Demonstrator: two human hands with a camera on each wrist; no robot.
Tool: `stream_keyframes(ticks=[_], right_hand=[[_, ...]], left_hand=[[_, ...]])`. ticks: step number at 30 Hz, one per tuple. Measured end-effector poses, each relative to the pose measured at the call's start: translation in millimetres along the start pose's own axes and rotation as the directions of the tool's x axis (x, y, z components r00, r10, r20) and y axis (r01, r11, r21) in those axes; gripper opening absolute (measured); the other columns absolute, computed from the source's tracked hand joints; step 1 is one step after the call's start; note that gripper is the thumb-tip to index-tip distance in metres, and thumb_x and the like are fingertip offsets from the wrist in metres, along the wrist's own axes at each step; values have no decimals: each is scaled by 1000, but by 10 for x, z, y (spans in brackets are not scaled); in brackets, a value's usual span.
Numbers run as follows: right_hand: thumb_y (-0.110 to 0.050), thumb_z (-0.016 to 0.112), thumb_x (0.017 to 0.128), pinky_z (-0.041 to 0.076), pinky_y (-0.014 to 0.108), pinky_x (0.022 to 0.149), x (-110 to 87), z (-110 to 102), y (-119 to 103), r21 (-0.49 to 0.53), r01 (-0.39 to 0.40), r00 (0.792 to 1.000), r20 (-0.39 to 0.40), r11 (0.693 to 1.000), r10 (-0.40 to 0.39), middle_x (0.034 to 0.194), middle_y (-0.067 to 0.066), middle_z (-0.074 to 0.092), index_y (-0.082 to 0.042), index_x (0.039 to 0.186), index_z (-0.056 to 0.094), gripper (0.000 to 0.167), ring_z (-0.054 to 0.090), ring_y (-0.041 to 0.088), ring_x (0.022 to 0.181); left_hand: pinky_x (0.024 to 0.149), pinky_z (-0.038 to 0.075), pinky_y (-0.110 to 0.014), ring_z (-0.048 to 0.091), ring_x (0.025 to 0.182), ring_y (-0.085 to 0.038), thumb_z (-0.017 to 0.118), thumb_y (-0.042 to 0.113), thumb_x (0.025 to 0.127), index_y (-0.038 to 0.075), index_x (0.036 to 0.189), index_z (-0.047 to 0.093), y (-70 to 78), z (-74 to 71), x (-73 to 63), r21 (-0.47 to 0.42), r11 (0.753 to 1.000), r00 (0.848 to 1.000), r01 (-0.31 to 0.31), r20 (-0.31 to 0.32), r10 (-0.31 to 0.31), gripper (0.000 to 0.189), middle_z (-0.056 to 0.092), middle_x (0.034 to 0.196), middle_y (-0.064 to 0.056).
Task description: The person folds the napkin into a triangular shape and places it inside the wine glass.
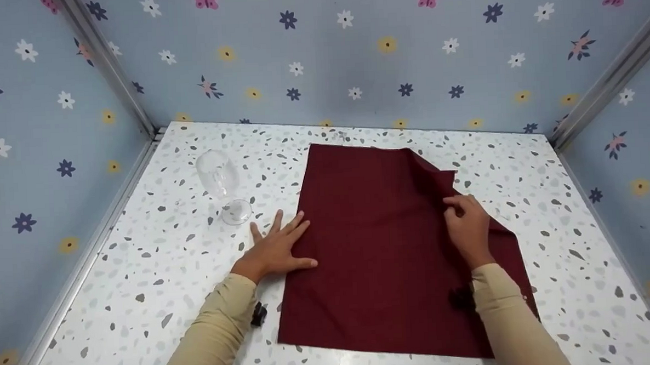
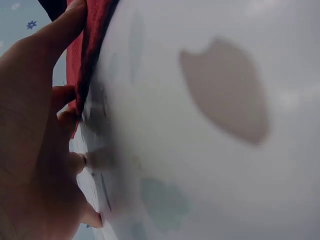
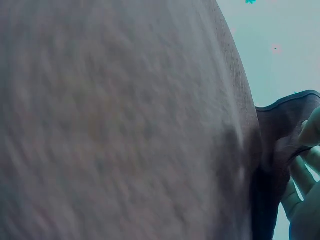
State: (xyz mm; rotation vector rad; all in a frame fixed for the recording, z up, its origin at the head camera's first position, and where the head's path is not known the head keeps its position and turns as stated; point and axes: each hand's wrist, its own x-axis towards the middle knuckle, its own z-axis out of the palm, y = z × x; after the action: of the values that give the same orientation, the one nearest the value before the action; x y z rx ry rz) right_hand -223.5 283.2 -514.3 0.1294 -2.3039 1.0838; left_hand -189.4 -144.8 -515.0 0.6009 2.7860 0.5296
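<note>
A dark red cloth [image 1: 361,247] lies spread on the table, its right side raised in folds. My left hand [image 1: 276,252] rests at the cloth's left edge with fingers spread; in the left wrist view, the thumb and some fingers touch the cloth's edge [image 2: 80,65]. With thumb and fingers my right hand [image 1: 468,228] pinches the cloth's right edge, where a corner of fabric stands up. Close to the right wrist view, the cloth [image 3: 125,125] fills most of the picture, with part of the right hand [image 3: 305,200] at its edge.
A clear stemmed glass [image 1: 218,176] stands on the speckled white table [image 1: 158,255], left of the cloth and just beyond my left fingertips. Flower-patterned panels [image 1: 341,61] with metal corner posts [image 1: 108,63] enclose the table at the back and both sides.
</note>
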Motion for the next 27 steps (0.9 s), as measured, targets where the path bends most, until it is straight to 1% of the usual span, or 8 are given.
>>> stream_keyframes(ticks=[5, 6, 11, 14, 18, 22, 25, 27], right_hand=[[7, 60, 87, 45, 41, 93, -51, 28, -57, 17, -119, 993, 12, 993, 118, 104, 17, 70, 3, 103, 76, 23, 63, 32, 103], [6, 61, 87, 46, 41, 91, -60, 31, -72, 19, -143, 990, 19, 990, 142, 105, 17, 70, 2, 104, 76, 23, 63, 31, 104], [1, 64, 89, 45, 39, 93, -104, 29, -128, 31, -242, 968, 69, 970, 240, 112, 17, 69, 1, 109, 75, 23, 62, 30, 109], [-1, 64, 90, 44, 40, 97, -123, -8, -151, 46, -286, 957, 72, 957, 282, 115, 18, 69, 2, 111, 75, 23, 61, 30, 113], [-3, 64, 91, 43, 40, 100, -150, -54, -174, 59, -321, 946, 59, 945, 317, 118, 18, 68, 1, 112, 74, 23, 59, 30, 117], [-4, 64, 92, 43, 40, 99, -211, -49, -197, 67, -340, 940, 67, 938, 336, 119, 18, 68, 1, 113, 74, 24, 59, 29, 118], [-3, 64, 92, 43, 40, 99, -252, -17, -223, 83, -335, 942, 68, 939, 330, 118, 17, 68, 1, 113, 74, 23, 59, 29, 117], [-4, 64, 93, 43, 41, 98, -260, 13, -248, 101, -321, 947, 65, 942, 316, 119, 18, 68, 1, 114, 74, 24, 58, 29, 117]], left_hand=[[102, -11, -80, -9, 151, -38, 60, 75, 84, 23, 162, 23, -2, 14, 0, -18, 1000, 1000, 6, 20, -5, 100, 9, 168, 6], [101, -12, -80, -10, 151, -38, 61, 73, 84, 22, 161, 24, -3, 13, 2, -28, 1000, 1000, 2, 15, -1, 100, 9, 168, 5], [101, -16, -79, -12, 151, -37, 62, 72, 83, 23, 162, 23, -23, 16, 14, -49, 999, 1000, 9, 24, -7, 100, 7, 168, 7], [102, -16, -77, -12, 151, -35, 62, 73, 83, 25, 161, 23, -35, 34, 51, -53, 999, 1000, 9, 19, -8, 100, 7, 168, 9], [102, -17, -76, -11, 152, -34, 64, 72, 81, 25, 161, 26, -36, 66, 99, -81, 997, 1000, -6, -3, 6, 100, 9, 167, 10], [102, -18, -76, -12, 152, -34, 65, 72, 80, 26, 161, 26, -47, 76, 81, -102, 995, 1000, 3, 10, -2, 101, 9, 167, 10], [102, -20, -75, -12, 151, -34, 67, 70, 81, 25, 161, 26, -76, 47, 47, -118, 993, 1000, 9, 16, -7, 101, 9, 167, 10], [102, -20, -74, -11, 152, -34, 68, 69, 81, 24, 160, 28, -100, 8, 30, -125, 992, 1000, 8, 0, -8, 100, 11, 167, 8]])
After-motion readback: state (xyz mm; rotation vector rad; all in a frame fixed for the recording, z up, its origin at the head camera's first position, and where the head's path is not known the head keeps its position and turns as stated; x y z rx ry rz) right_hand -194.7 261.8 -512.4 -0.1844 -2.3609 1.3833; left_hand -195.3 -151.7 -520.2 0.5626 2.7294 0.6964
